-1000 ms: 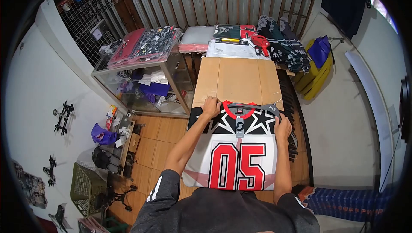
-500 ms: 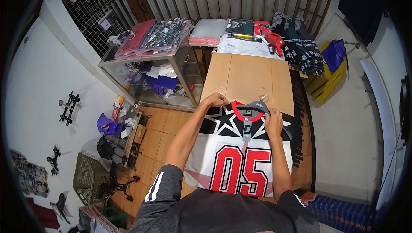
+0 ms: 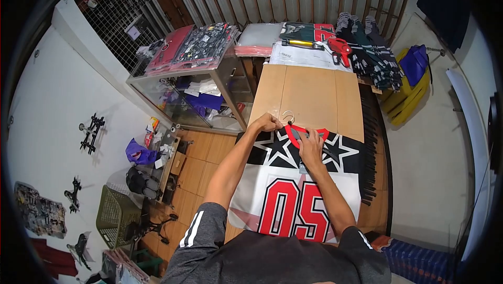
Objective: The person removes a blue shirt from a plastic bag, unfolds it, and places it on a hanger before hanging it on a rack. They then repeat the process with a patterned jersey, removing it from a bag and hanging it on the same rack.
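Note:
A jersey point(image 3: 277, 173) lies spread face up on the cardboard-topped table, with a black star-patterned yoke, red collar and a large red "05". My left hand point(image 3: 267, 122) pinches the cloth at the left shoulder beside the collar. Inside the neck opening sits a dark grey clothes hanger point(image 3: 295, 134), tilted, its metal hook point(image 3: 287, 116) close to my left fingers. My right hand point(image 3: 312, 148) is closed over the hanger at the neckline, hiding much of it. A grey hang tag point(image 3: 303, 168) shows partly under the right wrist.
Brown cardboard point(image 3: 309, 93) covers the table beyond the jersey. Farther back lie a red tape dispenser point(image 3: 340, 51), a yellow roll point(image 3: 302, 43) and folded dark garments point(image 3: 369, 56). A glass display case point(image 3: 183, 93) stands left. Black hangers point(image 3: 369, 163) line the table's right side.
My right hand has moved left from the jersey's right shoulder to the neckline. The hanger has shifted left and tilted, its hook now near my left hand. My left hand stays at the left shoulder.

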The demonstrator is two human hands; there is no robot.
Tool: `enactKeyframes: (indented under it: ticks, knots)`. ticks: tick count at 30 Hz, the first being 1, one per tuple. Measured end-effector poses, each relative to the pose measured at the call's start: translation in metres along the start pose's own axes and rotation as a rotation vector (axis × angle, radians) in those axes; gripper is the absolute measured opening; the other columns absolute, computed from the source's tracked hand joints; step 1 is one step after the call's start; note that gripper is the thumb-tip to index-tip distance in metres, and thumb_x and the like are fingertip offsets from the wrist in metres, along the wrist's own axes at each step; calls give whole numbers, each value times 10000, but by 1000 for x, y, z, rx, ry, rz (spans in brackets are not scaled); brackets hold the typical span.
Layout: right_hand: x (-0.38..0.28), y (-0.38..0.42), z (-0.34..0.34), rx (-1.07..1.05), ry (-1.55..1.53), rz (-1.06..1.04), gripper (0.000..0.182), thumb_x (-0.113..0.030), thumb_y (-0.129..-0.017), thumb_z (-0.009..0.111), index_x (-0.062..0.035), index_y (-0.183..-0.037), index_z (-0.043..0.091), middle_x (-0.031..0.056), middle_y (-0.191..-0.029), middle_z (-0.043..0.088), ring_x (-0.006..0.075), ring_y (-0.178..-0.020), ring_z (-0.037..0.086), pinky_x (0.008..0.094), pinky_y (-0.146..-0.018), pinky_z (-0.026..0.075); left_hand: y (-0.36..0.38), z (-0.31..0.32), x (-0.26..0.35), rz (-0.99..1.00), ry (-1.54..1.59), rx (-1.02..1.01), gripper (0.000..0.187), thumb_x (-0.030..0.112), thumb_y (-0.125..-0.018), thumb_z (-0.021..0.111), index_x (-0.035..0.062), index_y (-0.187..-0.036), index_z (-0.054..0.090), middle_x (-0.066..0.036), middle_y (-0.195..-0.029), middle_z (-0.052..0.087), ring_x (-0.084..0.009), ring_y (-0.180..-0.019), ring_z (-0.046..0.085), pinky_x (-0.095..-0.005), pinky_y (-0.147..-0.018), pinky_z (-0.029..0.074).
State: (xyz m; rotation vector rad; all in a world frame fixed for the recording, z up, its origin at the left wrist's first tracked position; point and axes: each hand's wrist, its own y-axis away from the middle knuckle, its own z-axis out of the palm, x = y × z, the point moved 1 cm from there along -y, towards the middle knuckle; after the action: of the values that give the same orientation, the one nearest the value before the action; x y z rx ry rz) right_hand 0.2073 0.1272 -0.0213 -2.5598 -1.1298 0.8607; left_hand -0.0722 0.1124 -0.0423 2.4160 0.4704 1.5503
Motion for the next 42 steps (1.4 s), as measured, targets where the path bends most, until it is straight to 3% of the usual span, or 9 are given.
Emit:
enactKeyframes:
  ticks: [4, 7, 8, 11, 15, 21, 24, 36, 42]
  knots:
    - [6, -5, -12, 25, -92, 42, 303, -181, -915, 771, -55, -1186, 726, 195, -1394, 598, 373, -1344, 527, 542, -1088, 418, -3, 5, -7, 79, 14, 49, 328, 297, -900, 865, -1, -1025, 807, -91, -926, 792, -163, -832, 719, -327, -765, 584]
    - [23, -15, -33, 57, -18, 307, 379, -233, -888, 807, -41, -1174, 650, 206, -1280, 672, 391, -1233, 624, 530, -997, 485, 9, 24, 0, 163, -199, 311, 545, 413, -849, 896, 0, -1159, 721, -125, -995, 780, -242, -893, 740, -355, -802, 591]
    - [28, -18, -40, 33, 0, 354, 408, -243, -879, 816, -39, -1174, 621, 211, -1229, 691, 399, -1179, 651, 529, -960, 501, 29, 30, 20, 180, -209, 306, 743, 507, -789, 914, 34, -1282, 623, -177, -1135, 738, -332, -1067, 708, -428, -917, 570]
    - [52, -20, -49, 4, 30, 422, 537, -241, -844, 835, -31, -1214, 506, 246, -1043, 739, 446, -978, 728, 555, -835, 555, 63, 56, 57, 214, -473, 323, 764, 546, -755, 912, 220, -1381, 619, -218, -1441, 564, -456, -1315, 527, -622, -1082, 430]
    - [58, -20, -44, 34, 28, 435, 501, -173, -870, 792, -24, -1228, 475, 278, -1030, 729, 484, -997, 714, 570, -827, 579, 64, 80, 64, 372, -665, 329, 700, 542, -807, 875, 255, -1397, 633, -236, -1549, 431, -521, -1331, 486, -630, -1085, 440]
    - [78, -20, -45, 8, -2, 468, 455, -85, -858, 740, 1, -1213, 468, 333, -964, 719, 546, -924, 710, 615, -813, 572, 52, 79, 55, 434, -638, 353, 504, 500, -822, 867, 216, -1226, 767, -265, -1507, 500, -490, -1348, 516, -588, -1095, 463]
    - [85, -10, -59, 68, 0, 417, 428, -47, -851, 713, 12, -1198, 470, 342, -925, 714, 566, -891, 703, 638, -807, 562, 52, 72, 52, 369, -612, 362, 493, 491, -794, 889, 200, -1180, 794, -283, -1478, 531, -483, -1319, 546, -519, -1105, 481]
    - [82, 39, -108, 8, -78, 377, 339, -32, -860, 694, 66, -1116, 494, 368, -864, 697, 552, -860, 700, 598, -775, 570, 48, 63, 68, 235, -635, 305, 522, 453, -737, 943, 185, -1165, 810, -251, -1447, 556, -445, -1285, 583, -493, -1077, 513]
    - [54, 36, -119, 68, -192, 379, 283, -64, -878, 717, 37, -1083, 550, 251, -795, 710, 450, -779, 724, 513, -707, 560, 41, 65, 61, 252, -625, 347, 511, 454, -738, 943, 179, -1148, 811, -248, -1469, 545, -426, -1287, 590, -482, -1077, 517]
